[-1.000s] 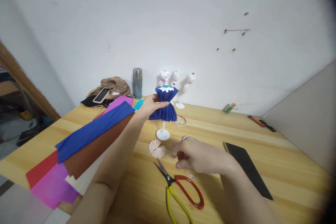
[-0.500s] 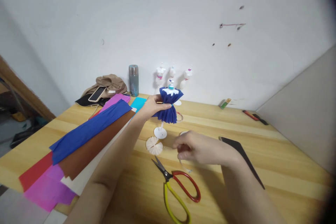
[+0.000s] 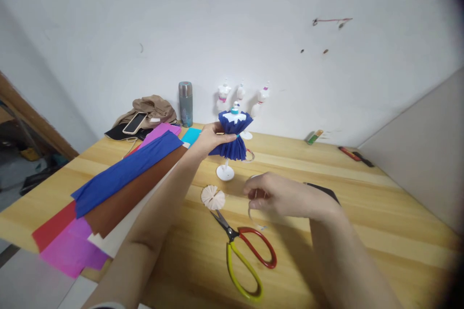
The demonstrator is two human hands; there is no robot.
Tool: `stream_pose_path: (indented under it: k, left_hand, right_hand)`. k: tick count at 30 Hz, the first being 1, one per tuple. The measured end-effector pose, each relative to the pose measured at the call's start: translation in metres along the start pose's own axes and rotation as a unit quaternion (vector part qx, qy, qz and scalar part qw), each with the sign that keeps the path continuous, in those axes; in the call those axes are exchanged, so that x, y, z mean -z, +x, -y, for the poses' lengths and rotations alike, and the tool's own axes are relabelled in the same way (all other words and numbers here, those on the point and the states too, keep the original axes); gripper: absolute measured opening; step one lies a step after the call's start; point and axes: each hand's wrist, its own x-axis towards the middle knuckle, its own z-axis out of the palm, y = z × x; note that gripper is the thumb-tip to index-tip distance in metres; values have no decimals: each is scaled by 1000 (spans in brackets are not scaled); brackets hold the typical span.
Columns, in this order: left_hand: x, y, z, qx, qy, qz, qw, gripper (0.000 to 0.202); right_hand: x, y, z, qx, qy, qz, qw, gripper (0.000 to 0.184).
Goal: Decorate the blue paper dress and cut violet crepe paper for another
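Observation:
My left hand (image 3: 208, 139) is closed round the waist of a pleated dark blue paper dress (image 3: 232, 137) on a small white mannequin stand (image 3: 225, 172) on the wooden table (image 3: 362, 212). My right hand (image 3: 279, 198) hovers low over the table, fingers pinched on a thin clear strip, likely tape (image 3: 253, 217), which curls down from them. A small cream pleated paper fan (image 3: 212, 197) lies between my hands. Scissors (image 3: 246, 256) with red and yellow handles lie just in front of my right hand.
Long sheets of blue, brown, red and magenta paper (image 3: 119, 178) lie at the left. At the back stand a grey flask (image 3: 185, 104), three white mannequins (image 3: 241, 96), and a phone on a brown cloth (image 3: 145, 113). A dark flat object (image 3: 322, 189) shows behind my right wrist.
My left hand has kept its grip on the blue dress. My right hand has lifted slightly and drawn a thin clear strip up from the table.

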Motion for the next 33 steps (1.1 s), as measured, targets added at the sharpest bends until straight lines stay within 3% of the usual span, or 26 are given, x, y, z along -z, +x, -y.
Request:
stream_pose_path:
  k: [6, 12, 22, 33]
  left_hand:
    - [4, 4, 7, -44, 84, 14, 995, 51]
    - [5, 5, 8, -76, 128, -24, 989, 68]
    - [5, -2, 0, -72, 136, 28, 988, 74]
    - [8, -5, -5, -46, 114, 84, 989, 66]
  right_hand:
    - [5, 7, -8, 7, 24, 28, 999, 10]
    - [-17, 33, -10, 11, -10, 37, 999, 12]
    - [-74, 76, -2, -55, -92, -71, 992, 11]
    - [-85, 85, -3, -46, -97, -78, 991, 5]
